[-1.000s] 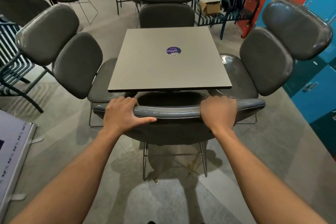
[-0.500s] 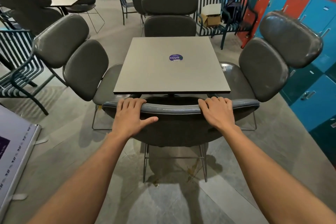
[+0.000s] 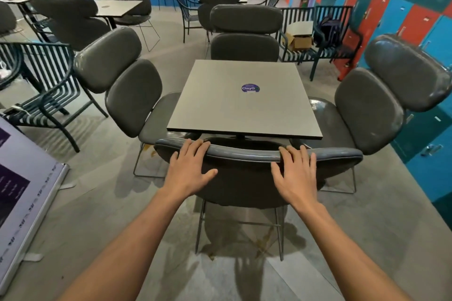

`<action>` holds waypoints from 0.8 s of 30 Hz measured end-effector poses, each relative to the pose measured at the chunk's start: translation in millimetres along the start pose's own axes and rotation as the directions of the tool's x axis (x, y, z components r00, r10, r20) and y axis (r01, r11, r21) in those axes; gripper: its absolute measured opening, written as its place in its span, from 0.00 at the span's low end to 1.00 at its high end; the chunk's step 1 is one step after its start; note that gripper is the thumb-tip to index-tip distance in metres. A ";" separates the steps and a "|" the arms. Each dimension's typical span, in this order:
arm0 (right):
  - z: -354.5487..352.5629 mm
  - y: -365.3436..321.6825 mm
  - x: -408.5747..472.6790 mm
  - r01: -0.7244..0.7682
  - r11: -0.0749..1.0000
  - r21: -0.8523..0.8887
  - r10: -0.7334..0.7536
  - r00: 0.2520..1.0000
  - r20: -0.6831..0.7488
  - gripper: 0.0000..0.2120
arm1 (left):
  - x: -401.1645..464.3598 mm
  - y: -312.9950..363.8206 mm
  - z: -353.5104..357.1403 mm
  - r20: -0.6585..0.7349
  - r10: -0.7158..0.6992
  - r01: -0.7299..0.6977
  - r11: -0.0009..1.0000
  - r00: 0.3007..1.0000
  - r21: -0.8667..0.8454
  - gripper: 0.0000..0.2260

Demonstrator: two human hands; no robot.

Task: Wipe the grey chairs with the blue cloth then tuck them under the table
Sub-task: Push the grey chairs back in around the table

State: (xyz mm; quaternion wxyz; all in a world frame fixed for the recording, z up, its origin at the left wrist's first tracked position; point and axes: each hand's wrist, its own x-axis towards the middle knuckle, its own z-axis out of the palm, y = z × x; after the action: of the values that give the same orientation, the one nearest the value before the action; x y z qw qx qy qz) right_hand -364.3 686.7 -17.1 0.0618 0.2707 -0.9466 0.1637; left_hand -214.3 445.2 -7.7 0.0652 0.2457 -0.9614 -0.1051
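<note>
Grey padded chair [image 3: 256, 178] nearest us sits tucked under the square grey table [image 3: 244, 98], and our left hand [image 3: 188, 171] and right hand [image 3: 296, 176] have uncurled to lie flat-fingered on its backrest, so we judge this push done

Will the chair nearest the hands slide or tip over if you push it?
The chair would probably slide: its thin metal legs stand on a smooth floor. Both hands press high on its back, so it might tip slightly.

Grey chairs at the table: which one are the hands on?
The near chair: both hands, left and right, rest flat on its backrest; the other three stand untouched.
</note>
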 end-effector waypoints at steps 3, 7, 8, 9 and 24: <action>0.7 -19.7 -16.1 0.062 0.992 0.112 -0.062 0.998 -0.004 0.24 | -3.4 -2.8 -3.2 -0.033 0.024 -0.026 0.998 0.999 -0.066 0.32; 4.3 -54.7 -30.8 0.148 0.970 0.192 -0.150 0.989 -0.008 0.24 | -20.1 -17.0 -2.1 -0.045 0.004 -0.009 0.992 0.999 -0.127 0.32; 3.6 -63.7 -32.0 0.157 0.963 0.218 -0.160 0.987 -0.003 0.24 | -24.2 -21.9 -2.1 -0.046 -0.008 0.001 0.990 0.999 -0.141 0.32; 2.0 -72.8 -32.7 0.164 0.956 0.245 -0.170 0.985 0.006 0.25 | -28.2 -26.9 -3.0 -0.050 -0.018 0.010 0.988 0.999 -0.156 0.32; -7.0 -190.0 -34.5 0.166 0.857 0.487 -0.223 0.973 0.060 0.29 | -75.0 -121.2 -43.5 -0.126 -0.088 0.050 0.959 0.988 -0.280 0.34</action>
State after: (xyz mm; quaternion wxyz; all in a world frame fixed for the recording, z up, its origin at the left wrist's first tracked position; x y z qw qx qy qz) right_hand -233.6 554.1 34.9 -0.0448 0.3808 -0.8463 0.3699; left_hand -85.7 370.3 0.6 0.1611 0.2743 -0.9214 -0.2231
